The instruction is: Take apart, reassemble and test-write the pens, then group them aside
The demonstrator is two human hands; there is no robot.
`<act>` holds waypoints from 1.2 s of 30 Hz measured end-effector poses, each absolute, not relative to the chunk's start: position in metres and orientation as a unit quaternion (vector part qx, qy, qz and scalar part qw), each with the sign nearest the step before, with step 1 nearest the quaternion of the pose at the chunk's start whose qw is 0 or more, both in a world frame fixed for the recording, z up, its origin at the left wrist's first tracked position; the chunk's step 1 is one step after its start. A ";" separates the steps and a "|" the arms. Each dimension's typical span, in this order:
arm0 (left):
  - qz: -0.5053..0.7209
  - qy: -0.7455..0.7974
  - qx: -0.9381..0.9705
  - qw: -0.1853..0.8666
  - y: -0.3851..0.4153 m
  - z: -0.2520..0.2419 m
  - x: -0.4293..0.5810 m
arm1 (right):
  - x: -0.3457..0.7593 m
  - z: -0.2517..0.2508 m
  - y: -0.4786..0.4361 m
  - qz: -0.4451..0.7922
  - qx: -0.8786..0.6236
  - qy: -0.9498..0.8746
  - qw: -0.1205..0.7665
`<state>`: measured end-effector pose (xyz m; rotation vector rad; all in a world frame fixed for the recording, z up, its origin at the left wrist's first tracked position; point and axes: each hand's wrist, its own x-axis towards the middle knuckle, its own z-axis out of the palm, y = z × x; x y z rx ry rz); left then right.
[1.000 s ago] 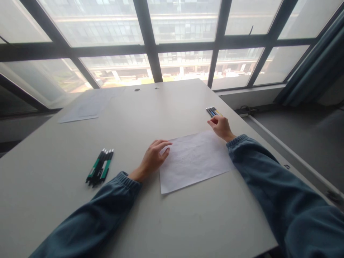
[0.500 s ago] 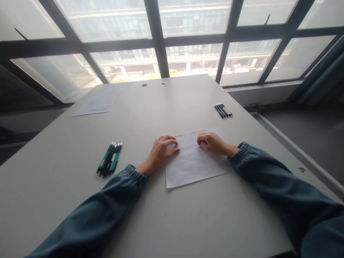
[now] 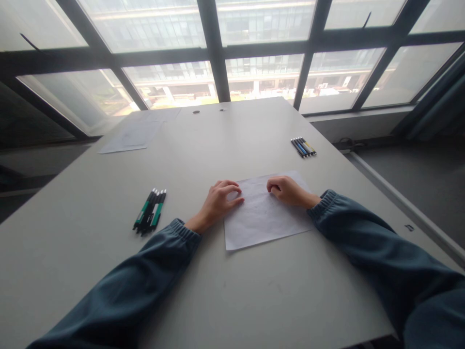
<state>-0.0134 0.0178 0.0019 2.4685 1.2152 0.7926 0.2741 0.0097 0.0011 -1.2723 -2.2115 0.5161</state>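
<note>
A sheet of white paper (image 3: 269,220) lies slightly askew on the white table. My left hand (image 3: 220,201) rests at its left edge, thumb apart from the curved fingers, with nothing between them. On the upper right part of the sheet sits my right hand (image 3: 286,190), its fingers curled into a loose fist. Nothing sticks out of that fist. To the left of my left hand lies a bunch of black and green pens (image 3: 150,212). Several dark pens with blue and yellow parts (image 3: 303,147) lie side by side beyond my right hand.
More white sheets (image 3: 132,135) lie at the table's far left. A round dark table fitting (image 3: 196,112) shows near the far edge, below the large windows (image 3: 261,77). The table's right edge (image 3: 358,172) runs past my right forearm.
The whole view has shifted very slightly, with the table's contents a little higher in it. Both hands keep nearly the same pose and place on the paper.
</note>
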 end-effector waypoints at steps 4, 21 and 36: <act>0.289 0.403 0.857 0.143 0.017 0.001 -0.013 | 0.273 0.002 0.009 0.188 -0.481 -0.816 0.259; 0.191 0.618 0.760 0.058 0.043 0.105 -0.135 | 0.275 -0.012 0.012 0.185 -0.482 -0.810 0.278; 0.068 0.799 0.552 0.229 0.075 0.067 -0.229 | 0.275 -0.011 0.011 0.180 -0.486 -0.813 0.264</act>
